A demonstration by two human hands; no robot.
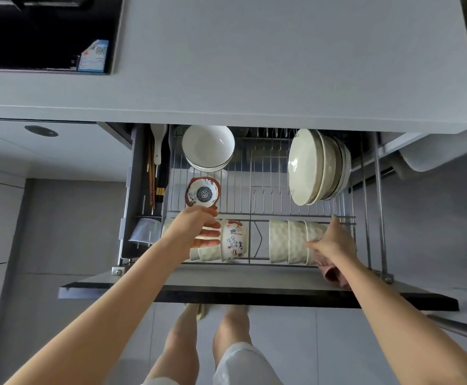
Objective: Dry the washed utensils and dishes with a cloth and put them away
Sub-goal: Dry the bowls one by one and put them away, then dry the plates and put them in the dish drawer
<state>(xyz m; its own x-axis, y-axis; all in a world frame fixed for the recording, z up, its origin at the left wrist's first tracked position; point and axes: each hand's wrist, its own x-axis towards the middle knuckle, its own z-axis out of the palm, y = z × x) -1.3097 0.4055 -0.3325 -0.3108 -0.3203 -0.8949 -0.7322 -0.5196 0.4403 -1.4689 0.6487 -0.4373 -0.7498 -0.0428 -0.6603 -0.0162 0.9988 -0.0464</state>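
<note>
A wire dish rack (pixel 254 212) fills the pulled-out drawer under the counter. In its front row, cream bowls stand on edge. My left hand (pixel 199 229) reaches into the left group and grips a cream bowl (pixel 199 252) between thumb and fingers, right beside a bear-printed bowl (pixel 233 240). My right hand (pixel 333 240) rests against the right stack of cream bowls (pixel 288 241), one finger stretched along them. A pink cloth (pixel 332 273) hangs from under its palm. A small red-and-blue patterned bowl (pixel 203 193) sits just behind my left hand.
White bowls (pixel 207 147) are stacked at the rack's back left and upright plates (pixel 315 168) at the back right. Chopsticks and a white spoon (pixel 157 168) lie in the left side compartment. The dark drawer front (pixel 254 297) juts toward my legs. The grey counter (pixel 254 65) overhangs the drawer.
</note>
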